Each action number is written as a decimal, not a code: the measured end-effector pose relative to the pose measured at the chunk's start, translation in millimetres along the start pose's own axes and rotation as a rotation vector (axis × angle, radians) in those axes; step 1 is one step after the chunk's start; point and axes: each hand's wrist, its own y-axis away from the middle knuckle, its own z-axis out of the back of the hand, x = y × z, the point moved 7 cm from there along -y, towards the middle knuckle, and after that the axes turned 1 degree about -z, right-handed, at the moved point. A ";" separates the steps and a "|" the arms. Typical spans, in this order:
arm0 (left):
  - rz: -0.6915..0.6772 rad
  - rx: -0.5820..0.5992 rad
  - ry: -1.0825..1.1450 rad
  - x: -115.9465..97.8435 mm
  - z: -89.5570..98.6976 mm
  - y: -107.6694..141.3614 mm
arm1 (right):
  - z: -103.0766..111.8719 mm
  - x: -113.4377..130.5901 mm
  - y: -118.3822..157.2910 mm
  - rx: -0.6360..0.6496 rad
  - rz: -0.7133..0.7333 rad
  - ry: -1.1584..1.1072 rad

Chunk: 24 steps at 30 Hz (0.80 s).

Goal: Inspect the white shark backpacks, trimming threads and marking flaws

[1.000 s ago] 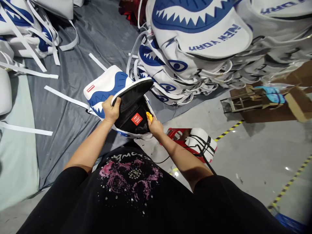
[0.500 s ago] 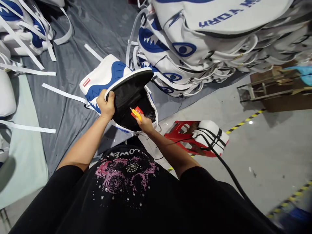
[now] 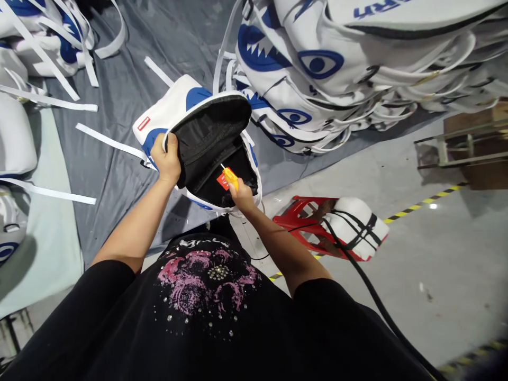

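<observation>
A white and blue backpack [image 3: 169, 106] lies on the grey cloth with its top flap lifted, showing a black lining. My left hand [image 3: 166, 157] grips the edge of the raised flap, thumb on the black inner side. In my right hand [image 3: 243, 196] is a yellow tool [image 3: 230, 178] with a thin pale tip pointing up and to the left. That tool is over the bag's opening, beside a red tag [image 3: 223, 182] that lies against the dark lining and is partly covered by it.
Stacked white and blue bags [image 3: 317, 63] fill the upper right. More bags with loose straps [image 3: 67, 26] lie at the left. A red stool [image 3: 305, 222] with a strapped white cushion [image 3: 357, 225] stands on the floor at the right, with a black cable across it.
The view has shifted slightly, so the stacked bags and stool sit farther right. The flap stands more upright, and the yellow tool in my right hand has turned, showing more of its body.
</observation>
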 end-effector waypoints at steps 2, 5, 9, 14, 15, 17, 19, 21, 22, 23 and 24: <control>-0.001 0.000 -0.007 -1.1 1.5 3.0 | 7.4 1.8 -9.3 0.051 -0.025 -0.085; -0.001 0.008 -0.040 -2.5 3.7 8.4 | 25.3 8.5 -31.6 0.216 -0.045 -0.207; -0.003 0.021 -0.075 -6.1 9.0 13.2 | 59.0 23.2 -65.7 0.520 -0.041 -0.270; 0.115 -0.083 -0.079 20.4 28.9 11.9 | 81.8 50.2 -94.5 0.800 0.022 -0.036; 0.180 -0.110 -0.081 34.1 32.0 11.8 | 82.7 56.3 -98.3 0.824 0.051 0.033; 0.335 -0.160 -0.113 65.2 34.8 12.8 | 81.7 68.1 -103.7 0.880 0.116 0.154; 0.450 -0.199 -0.189 89.8 33.7 14.3 | 79.6 78.2 -108.1 0.936 0.185 0.242; 0.463 -0.214 -0.275 99.2 30.4 13.0 | 77.9 86.0 -113.6 0.977 0.244 0.294; 0.438 -0.212 -0.308 98.2 28.8 11.3 | 76.7 88.8 -116.5 0.997 0.269 0.306; 0.407 -0.202 -0.335 95.0 27.8 9.4 | 74.9 90.2 -119.0 1.020 0.292 0.320; 0.386 -0.179 -0.357 91.0 27.5 7.8 | 72.3 90.1 -120.3 1.048 0.309 0.327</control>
